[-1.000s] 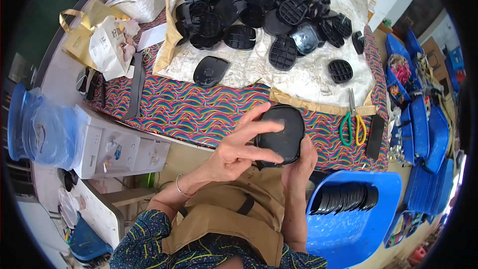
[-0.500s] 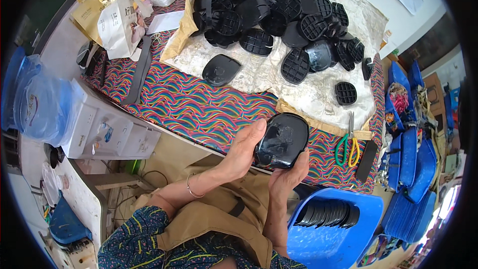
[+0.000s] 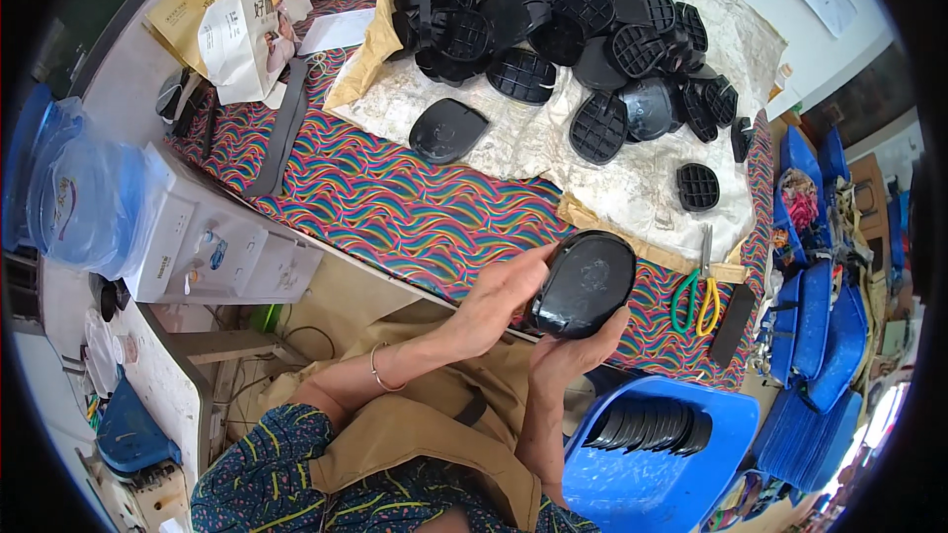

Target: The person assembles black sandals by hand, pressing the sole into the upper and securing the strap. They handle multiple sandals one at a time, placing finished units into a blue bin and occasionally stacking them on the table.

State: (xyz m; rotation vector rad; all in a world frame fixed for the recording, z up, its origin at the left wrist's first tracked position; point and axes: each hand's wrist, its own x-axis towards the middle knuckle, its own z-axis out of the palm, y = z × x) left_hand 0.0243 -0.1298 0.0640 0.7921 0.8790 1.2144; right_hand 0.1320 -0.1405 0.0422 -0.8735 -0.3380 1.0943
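my left hand [image 3: 499,301] and right hand [image 3: 573,355] have their fingers clamped on the black oval sole piece [image 3: 585,283], held above the desk [image 3: 395,207] edge — glossy, so it could slip into the blue bin [image 3: 731,434] below.

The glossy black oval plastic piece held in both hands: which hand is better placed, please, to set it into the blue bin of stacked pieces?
Probably the right hand: it cups the piece from below, directly above the bin.
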